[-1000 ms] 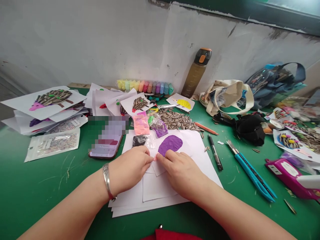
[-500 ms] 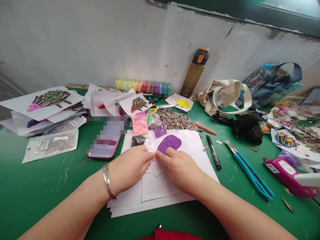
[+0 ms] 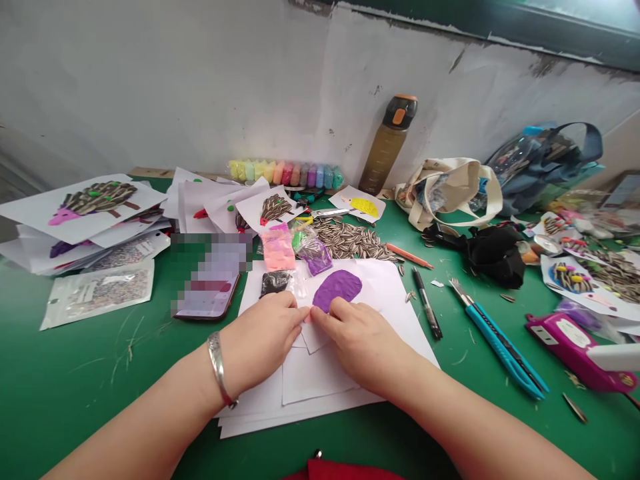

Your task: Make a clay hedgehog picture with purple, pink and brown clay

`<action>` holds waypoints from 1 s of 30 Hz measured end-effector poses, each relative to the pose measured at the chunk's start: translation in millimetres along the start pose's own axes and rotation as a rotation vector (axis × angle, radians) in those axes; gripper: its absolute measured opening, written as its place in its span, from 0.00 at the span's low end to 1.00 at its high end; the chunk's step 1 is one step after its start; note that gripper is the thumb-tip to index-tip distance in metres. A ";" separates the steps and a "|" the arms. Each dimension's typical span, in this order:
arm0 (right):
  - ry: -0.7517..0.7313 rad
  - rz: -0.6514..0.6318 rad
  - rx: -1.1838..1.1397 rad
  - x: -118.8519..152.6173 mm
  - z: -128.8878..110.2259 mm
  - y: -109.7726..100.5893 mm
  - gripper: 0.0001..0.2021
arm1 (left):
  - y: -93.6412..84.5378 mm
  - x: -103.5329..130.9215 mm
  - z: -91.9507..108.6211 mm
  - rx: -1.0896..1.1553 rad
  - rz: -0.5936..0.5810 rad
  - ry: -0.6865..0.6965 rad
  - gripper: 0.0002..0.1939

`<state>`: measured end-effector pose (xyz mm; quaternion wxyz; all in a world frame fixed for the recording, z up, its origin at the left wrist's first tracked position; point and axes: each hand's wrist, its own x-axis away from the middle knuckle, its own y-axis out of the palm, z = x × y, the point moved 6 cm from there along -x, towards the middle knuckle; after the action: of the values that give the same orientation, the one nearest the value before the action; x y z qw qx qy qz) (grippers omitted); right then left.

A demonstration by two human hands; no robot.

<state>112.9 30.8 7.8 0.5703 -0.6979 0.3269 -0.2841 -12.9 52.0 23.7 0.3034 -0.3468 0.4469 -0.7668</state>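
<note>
A flattened oval of purple clay lies on white paper in front of me. At its lower left edge, a small bit of pink clay shows between my fingertips. My left hand, with a silver bracelet at the wrist, has its fingers pressed together and their tips at the pink clay. Curled from the other side, my right hand touches it with the index finger. My hands partly hide the pink clay. Just beyond are a bag of black clay and an orange-pink clay pack.
Sunflower seeds are heaped behind the paper. To the right lie a pen, a blue cutter and a magenta glue gun. A phone and stacked hedgehog pictures sit left. A bottle stands by the wall.
Both hands stay at the same spot by the purple oval, with only slight finger movement. The whole view has shifted a little.
</note>
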 end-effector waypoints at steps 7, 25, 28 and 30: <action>0.027 -0.018 -0.098 6.2 5.5 -3.5 0.27 | 0.5 0.4 0.1 0.000 -0.006 0.008 0.17; -0.030 -0.013 -0.060 6.3 2.4 -5.3 0.18 | 3.6 2.8 4.0 -0.074 -0.015 0.030 0.19; -0.029 -0.020 -0.108 6.9 3.7 -8.0 0.20 | 3.2 3.3 2.0 -0.050 -0.013 0.030 0.18; -0.030 -0.034 -0.142 7.9 4.6 -9.6 0.21 | 1.9 3.0 0.3 -0.016 -0.009 0.023 0.16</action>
<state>122.6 28.8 16.6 0.5196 -0.7461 0.3257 -0.2593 -14.1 48.7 22.9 0.2919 -0.3427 0.4548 -0.7684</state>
